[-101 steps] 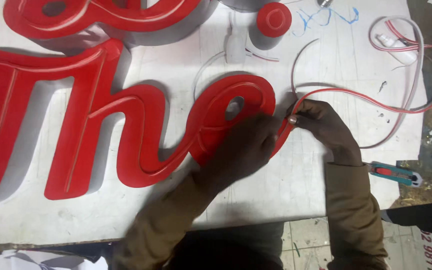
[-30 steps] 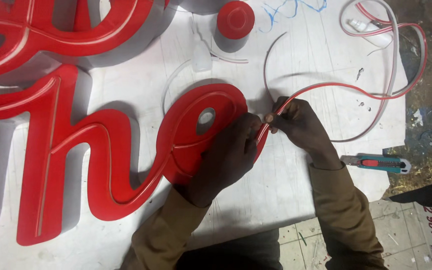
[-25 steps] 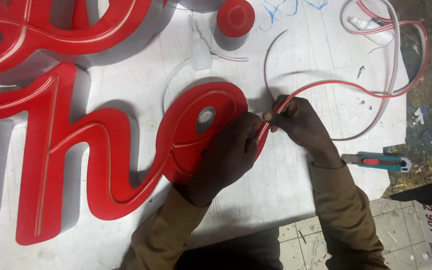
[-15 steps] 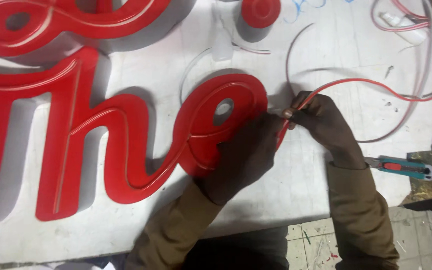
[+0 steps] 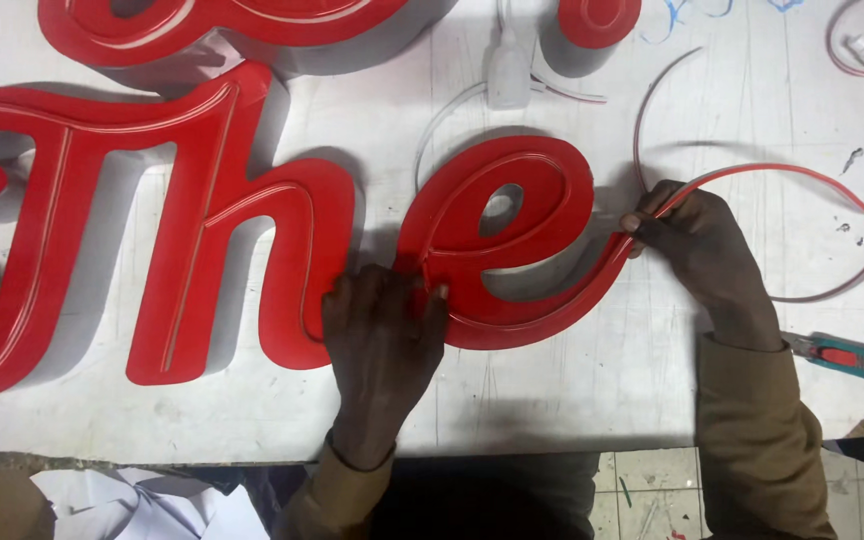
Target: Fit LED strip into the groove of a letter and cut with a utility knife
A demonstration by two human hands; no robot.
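I wear 2 long olive-brown sleeves. Each ends in a snug cuff at my wrist. My hands and fingers [image 5: 430, 300] are bare, no gloves.

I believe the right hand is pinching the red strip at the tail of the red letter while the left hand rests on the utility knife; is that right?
Not quite. The head view shows the left hand pressing on the red letter, not the utility knife, which lies untouched at the table's right edge. The right hand does pinch the red strip at the letter's tail.

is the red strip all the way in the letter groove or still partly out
Partly out. The red strip leaves the red letter at the right hand and trails loose over the white table.
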